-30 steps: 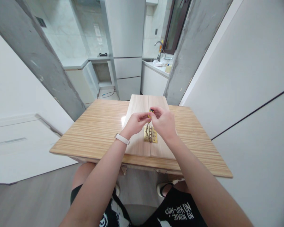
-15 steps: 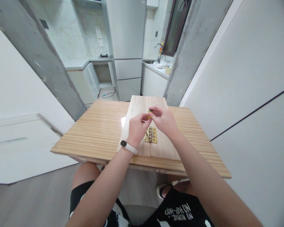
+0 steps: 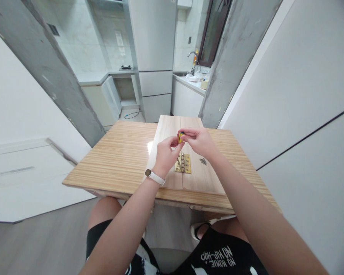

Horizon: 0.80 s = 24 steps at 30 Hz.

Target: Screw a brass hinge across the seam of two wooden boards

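Note:
Between my two hands, above the boards, is a small yellow-and-black object [image 3: 180,137] whose kind I cannot make out. The fingers of my left hand [image 3: 166,153] are closed on its left side, and a white-banded watch [image 3: 155,177] circles that wrist. My right hand [image 3: 200,142] pinches it from the right, hiding part of it. Just below the hands, a brass hinge [image 3: 182,163] lies opened flat across the seam of two pale wooden boards. Several small screws [image 3: 203,161] rest in a bunch on the right board [image 3: 199,179], close to my right forearm.
The boards lie on a striped wooden table [image 3: 111,160], with my legs beneath its front edge. White panels [image 3: 298,95] stand close on the right. Behind the table are a fridge [image 3: 154,38], a counter with an open cabinet [image 3: 111,93], and a sink with a tap [image 3: 192,63].
My right hand and forearm have shifted slightly to the right, bringing the screws into view. The yellow-and-black object has turned a little and moved slightly up; more yellow shows.

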Each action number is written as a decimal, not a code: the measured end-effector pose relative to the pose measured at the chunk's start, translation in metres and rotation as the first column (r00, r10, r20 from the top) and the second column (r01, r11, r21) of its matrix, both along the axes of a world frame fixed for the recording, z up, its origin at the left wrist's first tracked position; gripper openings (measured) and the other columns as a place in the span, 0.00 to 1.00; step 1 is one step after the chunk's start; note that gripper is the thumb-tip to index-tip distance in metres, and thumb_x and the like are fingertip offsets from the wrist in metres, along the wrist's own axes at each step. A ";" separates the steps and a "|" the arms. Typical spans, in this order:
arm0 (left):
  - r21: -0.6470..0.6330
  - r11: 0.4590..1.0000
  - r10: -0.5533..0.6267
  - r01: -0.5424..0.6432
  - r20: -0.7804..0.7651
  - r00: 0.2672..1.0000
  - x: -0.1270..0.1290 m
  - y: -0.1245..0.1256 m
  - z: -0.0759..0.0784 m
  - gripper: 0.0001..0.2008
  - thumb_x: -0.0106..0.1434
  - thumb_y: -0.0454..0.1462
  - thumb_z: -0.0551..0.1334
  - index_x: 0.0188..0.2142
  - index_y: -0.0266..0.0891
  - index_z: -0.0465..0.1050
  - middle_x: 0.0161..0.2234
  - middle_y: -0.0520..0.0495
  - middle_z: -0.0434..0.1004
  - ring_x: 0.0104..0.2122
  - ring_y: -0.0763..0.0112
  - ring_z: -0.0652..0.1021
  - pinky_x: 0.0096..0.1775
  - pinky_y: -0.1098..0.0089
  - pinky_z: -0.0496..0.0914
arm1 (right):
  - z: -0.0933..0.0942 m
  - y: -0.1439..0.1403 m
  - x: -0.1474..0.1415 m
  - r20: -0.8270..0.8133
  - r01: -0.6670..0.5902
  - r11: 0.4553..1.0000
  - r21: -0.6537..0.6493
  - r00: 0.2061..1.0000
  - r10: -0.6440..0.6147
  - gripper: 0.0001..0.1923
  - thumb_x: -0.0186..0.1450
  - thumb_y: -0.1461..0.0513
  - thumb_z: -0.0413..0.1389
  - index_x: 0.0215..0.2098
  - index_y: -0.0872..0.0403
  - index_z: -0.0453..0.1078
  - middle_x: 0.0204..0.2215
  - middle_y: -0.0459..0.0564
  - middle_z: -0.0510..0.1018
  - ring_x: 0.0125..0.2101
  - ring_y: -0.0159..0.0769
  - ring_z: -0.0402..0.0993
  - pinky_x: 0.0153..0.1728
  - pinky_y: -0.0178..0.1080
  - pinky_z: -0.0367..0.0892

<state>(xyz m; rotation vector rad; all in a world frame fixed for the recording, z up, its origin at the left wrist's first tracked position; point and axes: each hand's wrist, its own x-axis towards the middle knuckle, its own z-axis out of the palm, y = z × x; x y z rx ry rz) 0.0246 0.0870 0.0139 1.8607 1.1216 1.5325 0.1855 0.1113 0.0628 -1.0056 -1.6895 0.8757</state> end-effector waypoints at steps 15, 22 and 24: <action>-0.077 0.949 -0.305 0.306 0.023 0.952 -0.020 0.024 -0.002 0.11 0.68 0.38 0.67 0.47 0.38 0.82 0.43 0.43 0.86 0.42 0.64 0.84 0.48 0.64 0.79 | -0.008 -0.030 -0.024 0.156 0.357 0.899 0.252 0.902 -0.402 0.13 0.67 0.62 0.60 0.47 0.50 0.84 0.44 0.53 0.88 0.44 0.49 0.86 0.50 0.48 0.79; -0.089 0.977 -0.188 0.195 0.078 0.979 -0.018 0.014 -0.005 0.11 0.66 0.40 0.70 0.46 0.38 0.83 0.42 0.42 0.87 0.41 0.63 0.85 0.48 0.62 0.81 | -0.004 -0.036 -0.032 0.194 0.381 0.883 0.275 0.877 -0.439 0.13 0.68 0.62 0.59 0.47 0.49 0.83 0.44 0.53 0.88 0.44 0.49 0.86 0.49 0.49 0.78; -0.055 0.997 -0.059 0.061 0.043 0.997 -0.011 0.004 -0.004 0.10 0.65 0.39 0.71 0.44 0.39 0.83 0.40 0.43 0.87 0.39 0.64 0.85 0.46 0.63 0.81 | -0.004 -0.034 -0.030 0.179 0.354 0.901 0.252 0.897 -0.403 0.13 0.67 0.62 0.60 0.48 0.50 0.83 0.44 0.54 0.88 0.43 0.48 0.86 0.49 0.49 0.79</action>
